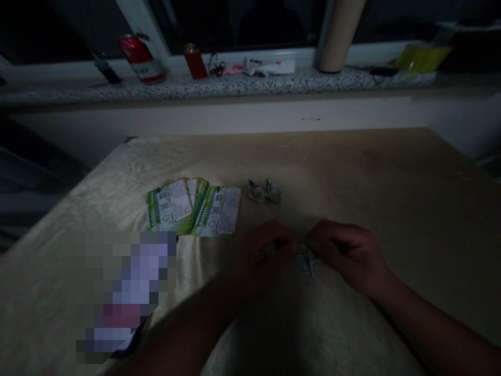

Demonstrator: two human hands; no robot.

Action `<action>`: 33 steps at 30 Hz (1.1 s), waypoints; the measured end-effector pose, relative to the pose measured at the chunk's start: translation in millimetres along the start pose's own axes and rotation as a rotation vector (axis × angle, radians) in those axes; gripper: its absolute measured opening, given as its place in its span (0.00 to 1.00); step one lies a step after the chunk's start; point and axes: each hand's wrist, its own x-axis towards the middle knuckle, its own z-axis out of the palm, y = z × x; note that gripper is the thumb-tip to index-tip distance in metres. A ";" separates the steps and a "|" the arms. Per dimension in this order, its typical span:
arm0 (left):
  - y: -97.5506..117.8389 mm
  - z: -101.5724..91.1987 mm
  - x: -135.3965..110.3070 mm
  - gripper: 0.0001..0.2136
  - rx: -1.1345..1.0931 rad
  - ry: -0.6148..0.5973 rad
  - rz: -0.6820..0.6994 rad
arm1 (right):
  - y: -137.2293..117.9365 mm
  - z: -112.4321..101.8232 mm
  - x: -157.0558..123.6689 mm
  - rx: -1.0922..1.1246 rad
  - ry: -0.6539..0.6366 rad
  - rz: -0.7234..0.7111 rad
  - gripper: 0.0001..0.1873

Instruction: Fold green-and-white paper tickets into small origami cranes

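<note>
Between both hands is a small folded piece of printed paper (307, 262), pinched at its upper edge. My left hand (270, 248) grips its left side with thumb and fingertips, and my right hand (346, 250) grips the right side the same way. Dim light hides the exact folds. Just beyond the hands, two small folded paper pieces (256, 191) stand side by side on the table. To their left lie several fanned green-and-white printed leaflets (217, 210).
A lit phone (135, 282), pixelated, lies at the left on the cloth-covered table (332, 162). Along the granite sill (242, 86) behind stand a red can (141, 58), a small red bottle (194, 61) and a tan cylinder (340, 36), with a yellow item (422, 57) further right.
</note>
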 end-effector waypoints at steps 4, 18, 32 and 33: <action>-0.5 0.4 0.0 0.05 0.004 0.064 0.013 | 0.5 -0.9 -1.7 0.050 0.067 0.104 0.09; 3.7 10.5 -7.3 0.03 0.135 0.315 0.087 | 12.5 3.3 1.8 0.491 0.327 0.287 0.08; 13.6 27.7 -5.1 0.05 0.074 0.085 0.427 | 4.2 27.5 0.2 0.649 0.471 0.311 0.10; 13.8 28.3 -5.8 0.04 0.085 0.056 0.407 | 4.3 27.8 -0.3 0.636 0.467 0.308 0.09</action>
